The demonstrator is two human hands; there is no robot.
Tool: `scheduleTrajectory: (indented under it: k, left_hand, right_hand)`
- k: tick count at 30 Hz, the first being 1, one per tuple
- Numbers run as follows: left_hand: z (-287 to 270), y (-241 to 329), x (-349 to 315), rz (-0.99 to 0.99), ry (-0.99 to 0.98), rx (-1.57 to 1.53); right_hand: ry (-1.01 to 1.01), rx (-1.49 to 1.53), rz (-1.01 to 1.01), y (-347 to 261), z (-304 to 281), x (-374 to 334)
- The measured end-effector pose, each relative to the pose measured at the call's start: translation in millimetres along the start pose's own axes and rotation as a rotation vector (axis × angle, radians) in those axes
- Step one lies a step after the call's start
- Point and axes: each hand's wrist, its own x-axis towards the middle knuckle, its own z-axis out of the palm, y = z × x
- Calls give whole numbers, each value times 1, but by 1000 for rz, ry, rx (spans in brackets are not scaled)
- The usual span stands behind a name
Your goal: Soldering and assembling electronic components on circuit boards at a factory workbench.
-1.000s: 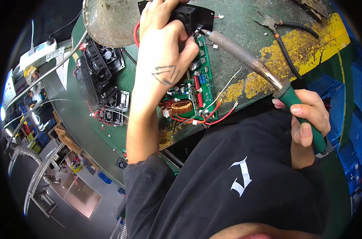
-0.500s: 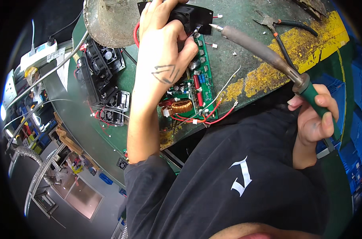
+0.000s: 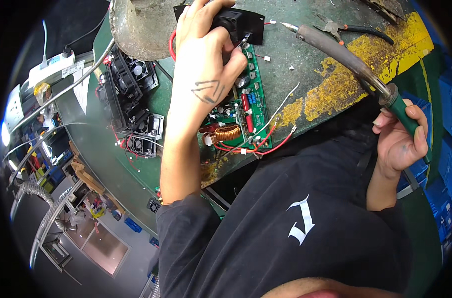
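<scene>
My left hand (image 3: 203, 59) is closed on a black fan panel (image 3: 251, 29), a dark plate with a fan set in it, at the top of the view. A metal terminal shows at the panel's lower right corner. Below lies a green circuit board (image 3: 260, 111) with red components, a copper-wound coil (image 3: 227, 133) and red wires, partly hidden by my hand and wrist. My right hand (image 3: 402, 141) grips the green handle of a soldering iron (image 3: 335, 52). Its tip points up and left, apart from the panel, over the bench.
Pliers (image 3: 355, 29) with dark handles lie behind the iron's barrel. Several black fans (image 3: 136, 74) sit left of my forearm, near a worn metal container (image 3: 141, 30). Worn yellow tape (image 3: 385, 54) marks the bench edge. A loose wire (image 3: 285, 103) crosses the board. Blue bins (image 3: 449, 134) stand at far right.
The soldering iron and my right hand have moved to the right, taking the tip away from the panel's corner. My left hand stays on the fan panel.
</scene>
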Motion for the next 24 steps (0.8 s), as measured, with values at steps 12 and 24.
scheduleTrajectory:
  k: [12, 24]
  left_hand:
    - [2, -4, 0, 40, 17, 23]
    - [0, -6, 0, 35, 6, 25]
  right_hand:
    - [-3, 8, -21, -1, 0, 0]
    - [-35, -3, -55, -2, -7, 0]
